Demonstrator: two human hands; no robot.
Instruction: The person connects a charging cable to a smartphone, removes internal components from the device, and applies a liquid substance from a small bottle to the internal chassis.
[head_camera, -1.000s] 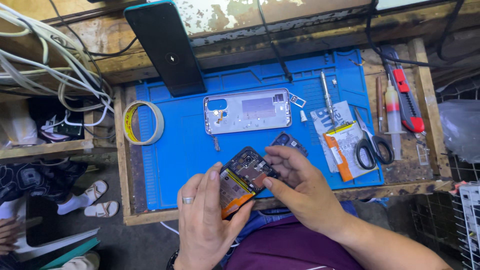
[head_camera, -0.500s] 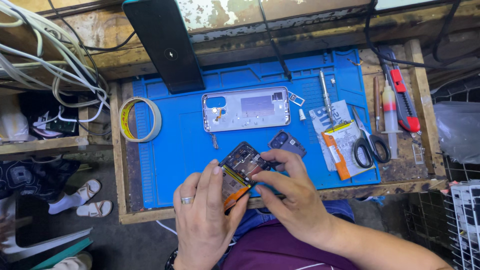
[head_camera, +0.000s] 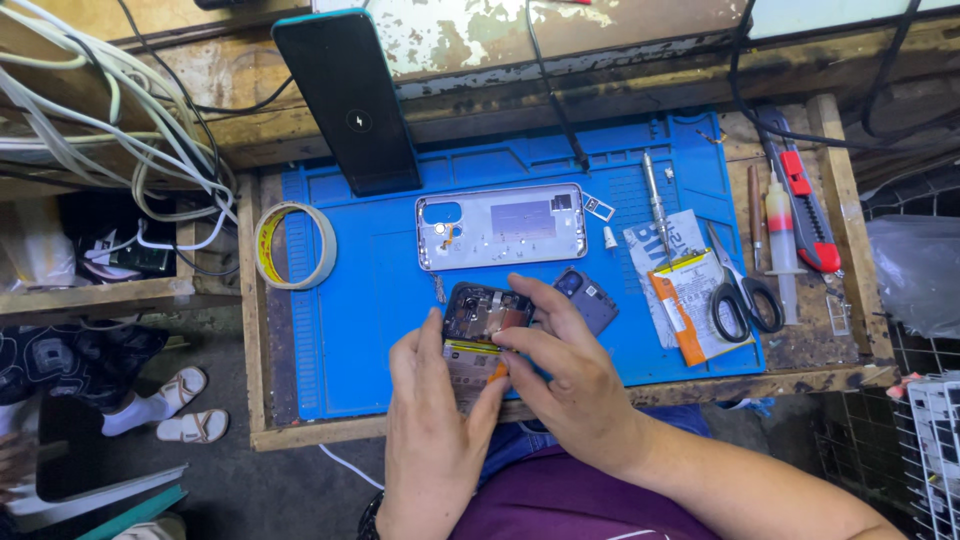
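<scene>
The left hand (head_camera: 432, 425) is gripping the opened phone (head_camera: 478, 335) from below, holding it just above the blue mat (head_camera: 350, 330) on the surface. The right hand (head_camera: 570, 385) is pinching at the phone's middle. A silver back cover (head_camera: 500, 227) is lying just beyond, scissors (head_camera: 740, 295) off to the right.

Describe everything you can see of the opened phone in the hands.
The opened phone is a dark slab with its back cover off, showing dark circuit parts at the top and a pale battery with an orange strip lower down. It is held over the near edge of the blue mat, tilted a little. The left hand cradles it from below; the right hand presses fingers on its middle. The hands hide its lower part.
</scene>
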